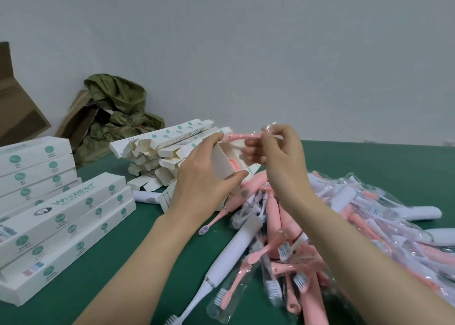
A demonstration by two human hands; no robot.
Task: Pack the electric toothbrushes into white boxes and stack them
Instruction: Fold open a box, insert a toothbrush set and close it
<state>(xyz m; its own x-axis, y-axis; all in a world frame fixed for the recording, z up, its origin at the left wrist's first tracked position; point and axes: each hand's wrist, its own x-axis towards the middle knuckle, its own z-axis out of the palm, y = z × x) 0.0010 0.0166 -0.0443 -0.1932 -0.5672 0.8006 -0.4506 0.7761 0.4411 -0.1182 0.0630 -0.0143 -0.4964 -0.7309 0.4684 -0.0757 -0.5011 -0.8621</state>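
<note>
Packed white boxes (61, 226) lie stacked well left of the left hand. Empty open cartons (167, 147) are piled just behind it. Left hand (204, 177) grips an open white box (222, 162), thumb and fingers curled round its walls. A wrapped pink toothbrush (242, 137) sits between both hands at the box mouth, pinched by the right hand (280, 152). The hands are close together. Loose toothbrushes (344, 226) are heaped below the right forearm on the green table (123, 287).
</note>
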